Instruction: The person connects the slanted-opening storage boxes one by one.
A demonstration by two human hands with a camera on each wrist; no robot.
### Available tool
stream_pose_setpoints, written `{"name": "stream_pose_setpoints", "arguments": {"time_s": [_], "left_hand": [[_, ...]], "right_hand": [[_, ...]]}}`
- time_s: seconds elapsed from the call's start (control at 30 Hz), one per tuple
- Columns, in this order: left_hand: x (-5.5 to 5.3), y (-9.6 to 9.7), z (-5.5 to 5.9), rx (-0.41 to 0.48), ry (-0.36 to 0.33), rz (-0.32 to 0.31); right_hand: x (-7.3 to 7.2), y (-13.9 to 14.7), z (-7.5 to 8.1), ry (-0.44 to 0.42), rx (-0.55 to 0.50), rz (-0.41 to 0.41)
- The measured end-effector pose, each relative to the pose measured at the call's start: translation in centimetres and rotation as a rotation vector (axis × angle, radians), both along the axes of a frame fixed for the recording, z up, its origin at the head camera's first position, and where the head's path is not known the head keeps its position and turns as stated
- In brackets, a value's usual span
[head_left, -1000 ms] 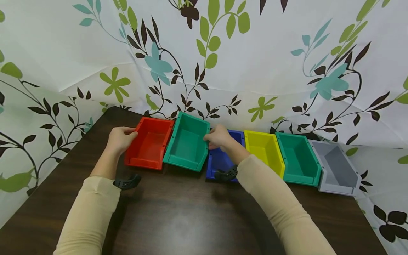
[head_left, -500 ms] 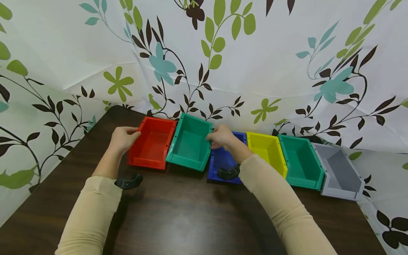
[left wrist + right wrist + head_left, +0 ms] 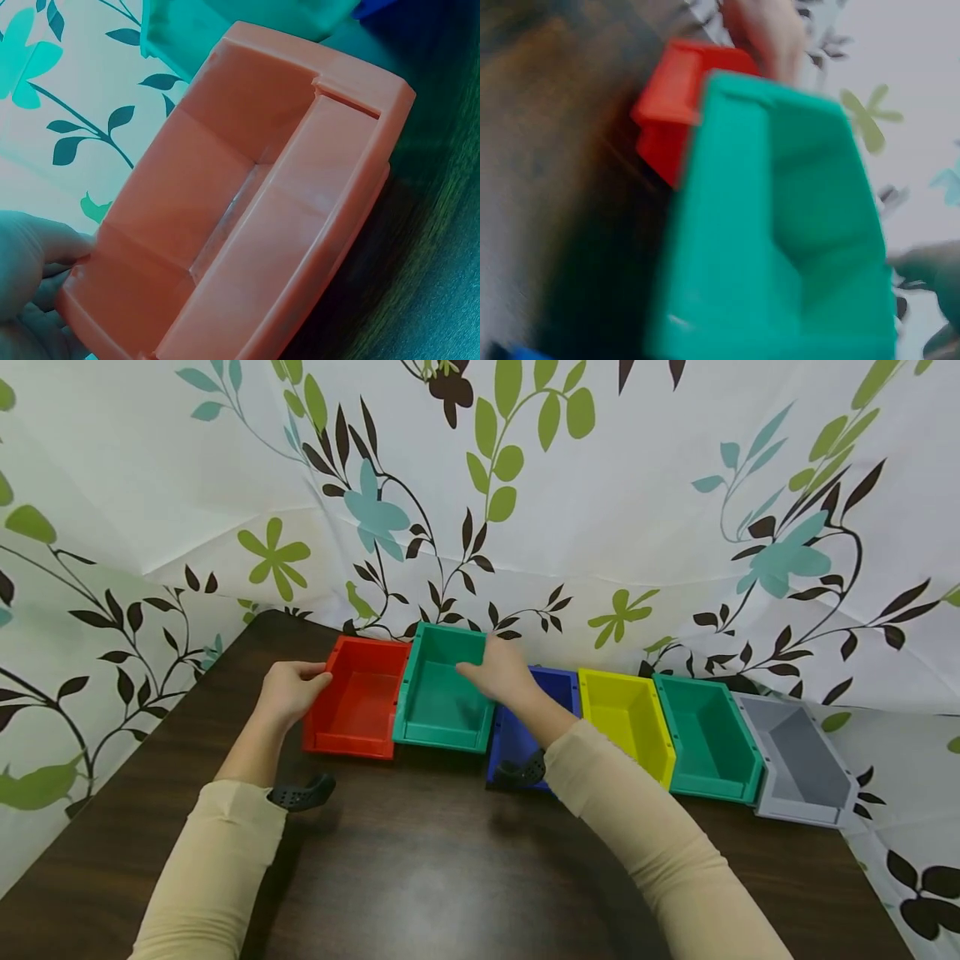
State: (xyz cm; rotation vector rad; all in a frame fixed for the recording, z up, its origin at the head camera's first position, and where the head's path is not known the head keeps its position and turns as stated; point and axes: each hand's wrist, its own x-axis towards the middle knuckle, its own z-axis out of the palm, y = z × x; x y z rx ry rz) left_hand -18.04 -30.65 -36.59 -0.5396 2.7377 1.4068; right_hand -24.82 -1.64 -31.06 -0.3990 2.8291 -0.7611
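Observation:
My left hand (image 3: 290, 692) pinches the left rim of a red plastic storage bin (image 3: 360, 702); in the left wrist view, the fingers (image 3: 56, 247) meet the bin's end at lower left. To its right stands a green bin (image 3: 442, 706), its left edge against the red one. My right hand (image 3: 498, 670) is at the green bin's rear right corner, thumb stretched left over its interior, other fingers mostly hidden. The right wrist view, blurred, has this hand (image 3: 937, 289) beside the bin's rim, a fingertip right at the edge. Both bins look empty.
Rightward along the wall follow a blue bin (image 3: 513, 747), partly behind my right forearm, a yellow bin (image 3: 622, 718), a second green bin (image 3: 705, 739) and a grey bin (image 3: 798, 760). All stand on a dark wood table (image 3: 420, 860). A leaf-patterned cloth (image 3: 570, 510) hangs behind.
The green bin beside the red one has turned straighter, its front right corner swinging back. My right hand has moved back and left along its side, thumb now spread. The left hand keeps its hold.

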Motion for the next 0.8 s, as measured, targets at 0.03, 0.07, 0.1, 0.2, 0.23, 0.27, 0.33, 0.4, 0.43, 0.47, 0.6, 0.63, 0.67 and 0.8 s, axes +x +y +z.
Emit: {"name": "stream_pose_setpoints", "arguments": {"time_s": [0.03, 0.07, 0.1, 0.2, 0.23, 0.27, 0.33, 0.4, 0.43, 0.47, 0.6, 0.63, 0.67, 0.8], "left_hand": [[0.0, 0.1, 0.0, -0.003, 0.004, -0.004], [0.0, 0.1, 0.0, -0.006, 0.006, -0.007], [0.0, 0.1, 0.0, -0.008, 0.005, -0.009], [0.1, 0.1, 0.0, -0.015, -0.001, -0.015], [0.1, 0.1, 0.0, -0.015, -0.002, -0.018], [0.1, 0.1, 0.1, -0.016, -0.005, -0.021], [0.2, 0.2, 0.1, -0.012, -0.008, -0.026], [0.2, 0.3, 0.0, -0.009, -0.009, -0.031], [0.2, 0.2, 0.1, -0.011, -0.009, -0.031], [0.2, 0.2, 0.1, -0.013, -0.01, -0.031], [0.0, 0.2, 0.2, -0.018, -0.016, -0.034], [0.0, 0.2, 0.2, -0.017, -0.017, -0.033], [0.0, 0.2, 0.2, -0.013, -0.02, -0.031], [-0.2, 0.0, 0.1, 0.0, -0.02, -0.022]], "right_hand": [[0.3, -0.4, -0.3, 0.018, 0.011, 0.002], [0.7, -0.8, -0.6, 0.027, 0.012, 0.006], [1.1, -1.2, -0.9, 0.02, 0.008, 0.001], [1.8, -2.4, -1.6, 0.033, 0.059, -0.016], [2.0, -2.8, -1.7, 0.041, 0.082, -0.015], [2.1, -3.1, -1.8, 0.058, 0.106, -0.007], [2.2, -3.4, -1.9, 0.107, 0.151, 0.037], [2.2, -3.5, -2.0, 0.157, 0.192, 0.118], [2.1, -3.5, -2.0, 0.183, 0.212, 0.173], [1.9, -3.6, -2.0, 0.205, 0.223, 0.234], [1.6, -3.6, -2.0, 0.239, 0.238, 0.438], [1.6, -3.6, -2.0, 0.242, 0.23, 0.469], [1.5, -3.6, -2.0, 0.243, 0.228, 0.493], [1.6, -3.8, -2.0, 0.25, 0.216, 0.536]]}}
